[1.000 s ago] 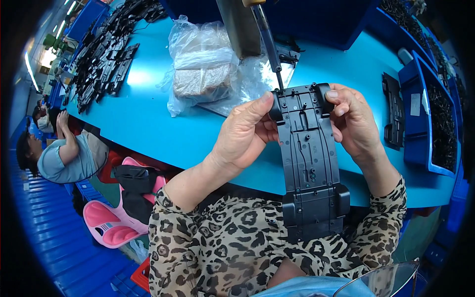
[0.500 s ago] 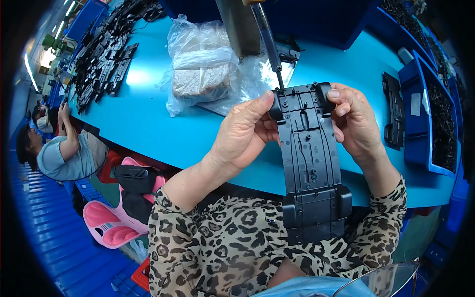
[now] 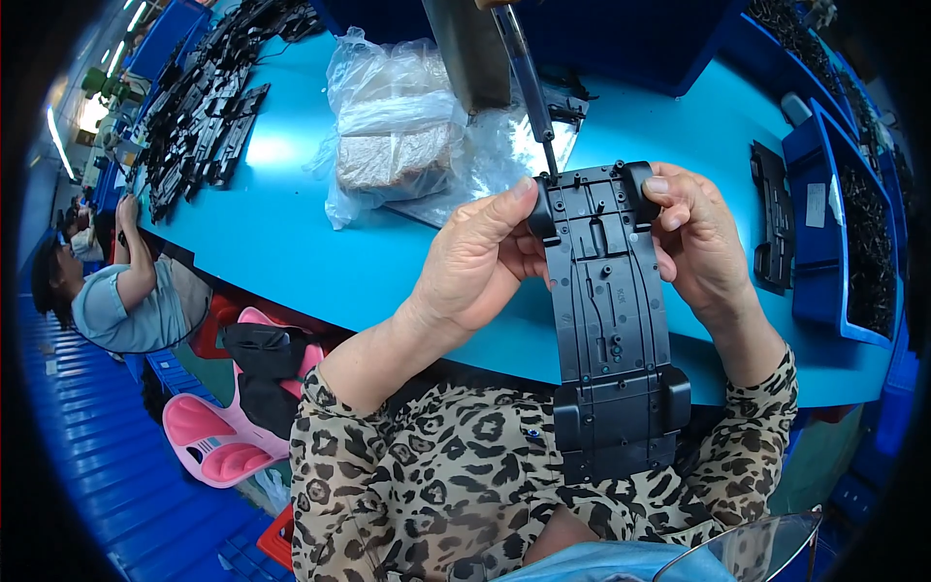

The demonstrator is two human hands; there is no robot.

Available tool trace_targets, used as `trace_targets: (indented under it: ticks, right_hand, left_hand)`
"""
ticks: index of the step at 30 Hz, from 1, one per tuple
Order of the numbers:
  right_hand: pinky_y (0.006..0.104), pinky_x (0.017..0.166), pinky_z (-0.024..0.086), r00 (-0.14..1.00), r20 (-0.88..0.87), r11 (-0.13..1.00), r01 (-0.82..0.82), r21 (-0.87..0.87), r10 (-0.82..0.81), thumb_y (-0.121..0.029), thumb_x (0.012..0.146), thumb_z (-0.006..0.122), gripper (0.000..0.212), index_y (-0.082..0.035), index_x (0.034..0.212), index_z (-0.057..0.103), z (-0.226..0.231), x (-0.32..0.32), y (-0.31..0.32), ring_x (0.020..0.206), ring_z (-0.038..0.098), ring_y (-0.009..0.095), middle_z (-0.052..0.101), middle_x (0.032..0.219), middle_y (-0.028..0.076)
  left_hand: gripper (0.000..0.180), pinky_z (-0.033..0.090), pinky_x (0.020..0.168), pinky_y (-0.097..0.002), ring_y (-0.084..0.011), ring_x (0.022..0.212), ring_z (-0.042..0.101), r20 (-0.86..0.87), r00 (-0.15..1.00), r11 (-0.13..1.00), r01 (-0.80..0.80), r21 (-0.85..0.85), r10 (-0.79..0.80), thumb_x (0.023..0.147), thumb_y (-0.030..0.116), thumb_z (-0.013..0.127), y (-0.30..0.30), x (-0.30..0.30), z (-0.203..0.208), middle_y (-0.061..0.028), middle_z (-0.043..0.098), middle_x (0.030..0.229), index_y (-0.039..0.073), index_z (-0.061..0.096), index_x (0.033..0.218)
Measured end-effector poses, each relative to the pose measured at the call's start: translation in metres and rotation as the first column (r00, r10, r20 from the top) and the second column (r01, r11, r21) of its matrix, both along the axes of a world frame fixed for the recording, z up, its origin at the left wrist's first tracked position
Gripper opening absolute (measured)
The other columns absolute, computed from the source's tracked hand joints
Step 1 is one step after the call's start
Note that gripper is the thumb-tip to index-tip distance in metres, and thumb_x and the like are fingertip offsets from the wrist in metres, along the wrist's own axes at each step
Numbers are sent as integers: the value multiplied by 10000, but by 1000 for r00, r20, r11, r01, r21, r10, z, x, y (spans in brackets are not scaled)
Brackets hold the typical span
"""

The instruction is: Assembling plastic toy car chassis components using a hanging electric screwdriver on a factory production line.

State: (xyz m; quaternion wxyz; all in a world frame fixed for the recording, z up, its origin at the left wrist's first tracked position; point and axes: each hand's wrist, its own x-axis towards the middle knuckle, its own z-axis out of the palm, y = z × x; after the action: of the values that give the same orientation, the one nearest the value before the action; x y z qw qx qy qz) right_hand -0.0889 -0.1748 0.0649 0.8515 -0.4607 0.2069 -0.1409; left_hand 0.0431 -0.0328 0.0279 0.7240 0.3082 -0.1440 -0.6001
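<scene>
I see a smooth turquoise table (image 3: 291, 252) curving below. Above its near edge, both hands hold up a long black moulded plastic chassis (image 3: 606, 320), ribbed and pegged, wheel arches at each end. My left hand (image 3: 480, 262) is clamped on its upper left corner, my right hand (image 3: 698, 242) on the upper right. A thin metal driver bit (image 3: 538, 107) touches the top edge, so I judge a fastening step; it calls for a steady, aligned hold.

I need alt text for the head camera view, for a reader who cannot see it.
Both hands, left hand and right hand, hold a long black plastic chassis upright under a hanging screwdriver, above a turquoise table with a clear bag.
</scene>
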Motion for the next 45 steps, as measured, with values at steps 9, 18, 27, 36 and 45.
trace_targets:
  ticks: [9,18,27,36,45]
  right_hand:
    - [134,308,336,999,-31,1000,-8,-20,8,-175,776,536,184,-26,679,490,0,0,0,334,408,47,455,527,-23]
    - [134,305,330,999,-44,999,11,-30,-12,-178,769,542,182,-1,740,516,3,-1,1,328,411,47,456,503,-31]
    - [140,298,329,999,-32,998,-5,-68,2,-186,768,544,214,24,809,535,4,-2,1,324,415,48,473,501,-27]
    - [142,303,341,999,-13,995,-30,-98,29,-199,780,545,235,28,838,541,4,0,0,344,430,41,499,517,-16]
    - [148,313,353,1000,-28,993,-4,-115,1,-175,753,531,213,25,823,533,0,3,-1,389,456,36,511,557,-6]
  left_hand:
    - [368,472,524,-255,-138,636,557,73,994,994,-82,66,77,845,345,448,-2,-6,6,-81,579,765,-3,563,882]
    - [348,472,530,-249,-133,641,561,59,995,995,-88,54,85,855,324,436,-2,-7,6,-79,583,781,1,553,910]
    - [335,466,538,-257,-136,648,559,-4,995,994,-101,43,101,855,316,439,-2,-9,3,-82,583,785,4,553,899]
    - [333,470,595,-266,-136,692,566,-22,995,994,-98,36,99,858,312,435,-2,-8,2,-81,587,814,6,551,918]
    - [336,468,617,-268,-129,712,564,94,993,997,-77,6,76,846,328,454,-1,-7,1,-68,592,834,21,567,920]
